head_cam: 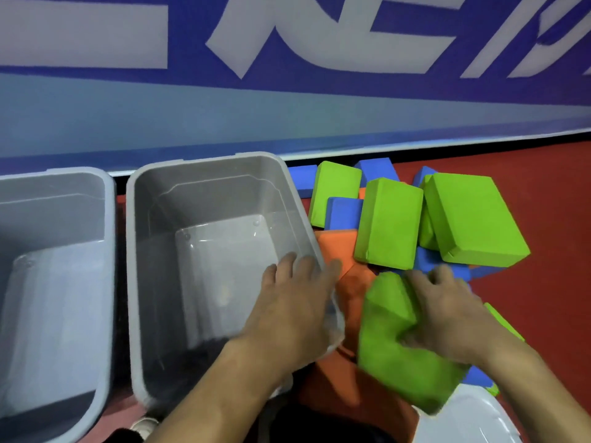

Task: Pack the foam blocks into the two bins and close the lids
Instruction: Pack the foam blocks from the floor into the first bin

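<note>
Stage: the very start, as I judge it; no block lies in either bin and no lid is on.
Right bin [150,282]: clear grey plastic, standing open on the red floor [550,199]; its bottom shows bare, so all packing is left to do.
Left bin [105,251]: just left of the other, cut by the picture edge; the part in view holds nothing.
Foam blocks: a loose heap on the floor, right of the right bin, green, blue and orange pieces lying across one another.
Far green blocks: one large green block [473,219] tilted on top of the heap, another green block [388,223] beside it to the left, a third [332,193] farther back.
Orange blocks [335,247]: low in the heap, touching the right bin's wall.
Blue blocks [343,212]: wedged among and under the green ones.
Near green block [393,356]: at the near edge of the heap, blurred.
Right hand [447,318]: fingers curled over the near green block, gripping it.
Left hand [297,308]: fingers spread and straight, resting over the right bin's near right rim, holding nothing.
Lids: a pale rounded shape [470,417] at the near right could be one; I cannot tell.
Left to do: every block into the bins, then both lids closed.
</note>
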`<move>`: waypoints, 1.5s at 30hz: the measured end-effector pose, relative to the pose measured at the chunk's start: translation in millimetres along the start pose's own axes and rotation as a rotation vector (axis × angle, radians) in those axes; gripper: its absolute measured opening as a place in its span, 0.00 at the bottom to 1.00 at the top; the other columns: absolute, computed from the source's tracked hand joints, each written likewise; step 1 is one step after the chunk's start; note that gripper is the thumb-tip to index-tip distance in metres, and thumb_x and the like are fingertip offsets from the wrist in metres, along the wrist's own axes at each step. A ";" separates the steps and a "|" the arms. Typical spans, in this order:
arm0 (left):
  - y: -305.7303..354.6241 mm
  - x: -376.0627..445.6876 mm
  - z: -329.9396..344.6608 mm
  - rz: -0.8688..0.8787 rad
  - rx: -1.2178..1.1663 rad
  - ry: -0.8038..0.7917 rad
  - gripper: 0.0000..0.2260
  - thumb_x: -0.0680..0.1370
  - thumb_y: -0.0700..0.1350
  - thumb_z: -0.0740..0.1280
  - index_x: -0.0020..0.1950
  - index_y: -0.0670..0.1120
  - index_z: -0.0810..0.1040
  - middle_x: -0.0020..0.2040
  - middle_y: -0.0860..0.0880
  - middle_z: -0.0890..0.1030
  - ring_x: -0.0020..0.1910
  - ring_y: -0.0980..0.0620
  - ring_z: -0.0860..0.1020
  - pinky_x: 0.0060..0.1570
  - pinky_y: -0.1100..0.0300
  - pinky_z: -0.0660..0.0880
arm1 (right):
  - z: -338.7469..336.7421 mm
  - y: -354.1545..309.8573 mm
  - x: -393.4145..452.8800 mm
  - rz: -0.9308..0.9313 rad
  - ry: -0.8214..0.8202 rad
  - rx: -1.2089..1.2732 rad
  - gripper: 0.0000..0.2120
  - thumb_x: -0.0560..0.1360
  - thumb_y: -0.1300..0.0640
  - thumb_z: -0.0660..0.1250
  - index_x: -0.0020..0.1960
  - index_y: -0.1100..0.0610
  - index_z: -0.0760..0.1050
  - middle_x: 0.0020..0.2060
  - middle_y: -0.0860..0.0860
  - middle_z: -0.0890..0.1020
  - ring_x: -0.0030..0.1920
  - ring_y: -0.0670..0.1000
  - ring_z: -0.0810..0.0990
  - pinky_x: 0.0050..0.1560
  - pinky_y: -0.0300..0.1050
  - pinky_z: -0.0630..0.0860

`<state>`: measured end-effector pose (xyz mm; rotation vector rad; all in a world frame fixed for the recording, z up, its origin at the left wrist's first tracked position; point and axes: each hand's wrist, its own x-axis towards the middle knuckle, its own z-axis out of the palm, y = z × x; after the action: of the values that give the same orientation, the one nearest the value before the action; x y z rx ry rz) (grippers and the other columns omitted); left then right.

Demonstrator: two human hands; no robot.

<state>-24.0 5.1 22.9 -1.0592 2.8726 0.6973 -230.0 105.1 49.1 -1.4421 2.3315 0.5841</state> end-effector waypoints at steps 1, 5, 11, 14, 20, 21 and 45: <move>9.2 0.0 -8.1 0.066 -0.012 0.019 0.46 0.68 0.62 0.71 0.76 0.58 0.43 0.75 0.46 0.55 0.76 0.42 0.49 0.73 0.45 0.52 | -21.9 -5.1 -15.7 -0.064 0.183 -0.123 0.47 0.54 0.39 0.76 0.68 0.49 0.62 0.53 0.54 0.67 0.50 0.59 0.72 0.46 0.50 0.73; 24.7 -1.0 -38.7 0.261 -0.097 0.267 0.58 0.58 0.58 0.78 0.77 0.55 0.42 0.77 0.42 0.56 0.76 0.39 0.53 0.70 0.40 0.60 | -80.1 -37.4 -49.8 -0.267 0.659 -0.105 0.41 0.54 0.40 0.74 0.63 0.56 0.70 0.48 0.57 0.71 0.41 0.60 0.72 0.36 0.52 0.70; -9.1 -20.8 -67.2 0.073 0.089 0.269 0.50 0.63 0.57 0.76 0.77 0.58 0.48 0.64 0.51 0.68 0.60 0.47 0.71 0.53 0.50 0.72 | -54.3 -68.1 -32.0 -0.538 0.732 0.061 0.45 0.59 0.35 0.68 0.71 0.55 0.64 0.57 0.53 0.70 0.56 0.56 0.72 0.53 0.52 0.69; -30.1 -27.6 -60.7 -0.074 0.180 0.180 0.42 0.65 0.52 0.74 0.74 0.56 0.56 0.61 0.49 0.67 0.57 0.45 0.70 0.52 0.51 0.71 | -4.4 -54.6 -0.6 -0.456 0.631 0.260 0.45 0.61 0.35 0.68 0.72 0.55 0.63 0.64 0.53 0.70 0.63 0.56 0.69 0.63 0.55 0.67; -74.4 -36.1 -45.7 -0.249 0.260 0.124 0.38 0.61 0.45 0.73 0.68 0.54 0.61 0.59 0.48 0.66 0.54 0.43 0.71 0.46 0.51 0.71 | 100.0 -15.4 86.9 -0.117 0.066 0.160 0.38 0.71 0.41 0.66 0.74 0.55 0.58 0.68 0.53 0.68 0.67 0.57 0.68 0.64 0.50 0.70; -78.4 -36.7 -41.6 -0.264 0.264 0.117 0.38 0.61 0.45 0.74 0.68 0.54 0.61 0.59 0.48 0.66 0.53 0.43 0.71 0.44 0.51 0.71 | 112.6 -11.9 100.1 -0.083 0.022 0.166 0.39 0.71 0.42 0.67 0.74 0.56 0.57 0.69 0.53 0.67 0.69 0.56 0.67 0.64 0.50 0.68; -96.0 -38.3 -1.9 -0.508 0.412 -0.050 0.28 0.64 0.49 0.68 0.61 0.51 0.60 0.59 0.50 0.68 0.58 0.45 0.67 0.54 0.51 0.65 | 72.7 17.9 71.9 -0.090 0.325 0.254 0.44 0.52 0.34 0.76 0.61 0.55 0.68 0.50 0.58 0.79 0.51 0.63 0.77 0.47 0.56 0.73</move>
<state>65.1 -36.7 -8.6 -1.5597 2.3792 0.0955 -272.1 94.3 -45.2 -1.6042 2.4513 0.0245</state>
